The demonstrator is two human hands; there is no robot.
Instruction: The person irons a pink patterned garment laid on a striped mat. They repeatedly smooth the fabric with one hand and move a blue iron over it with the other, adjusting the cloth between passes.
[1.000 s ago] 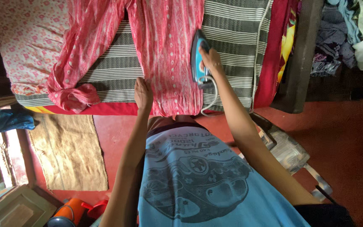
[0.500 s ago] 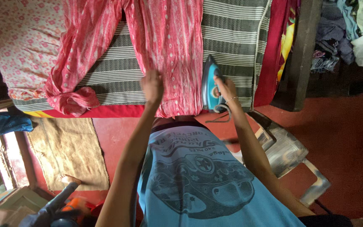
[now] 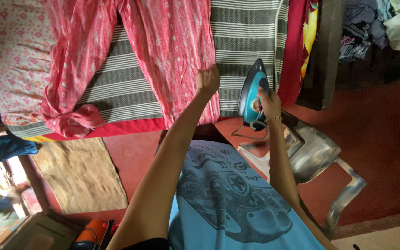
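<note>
A pair of red patterned trousers (image 3: 172, 51) lies spread on a grey-and-white striped cloth (image 3: 246, 32) over a bed. My left hand (image 3: 207, 79) grips the right edge of the nearer trouser leg. My right hand (image 3: 269, 103) holds the handle of a blue electric iron (image 3: 250, 98), which is lifted off the fabric at the bed's right front corner, with its cord looped below it.
A pink floral pillow (image 3: 10, 55) lies at the left. A metal chair (image 3: 318, 159) stands on the red floor at my right. A brown mat (image 3: 77, 173) lies at the left, an orange container (image 3: 91, 231) below it. Heaped clothes (image 3: 376, 28) fill the upper right. A person's hand (image 3: 10, 190) shows at far left.
The iron has come off the trousers, moving right and toward me to the bed's corner. My left hand has shifted from the leg's left edge to its right edge.
</note>
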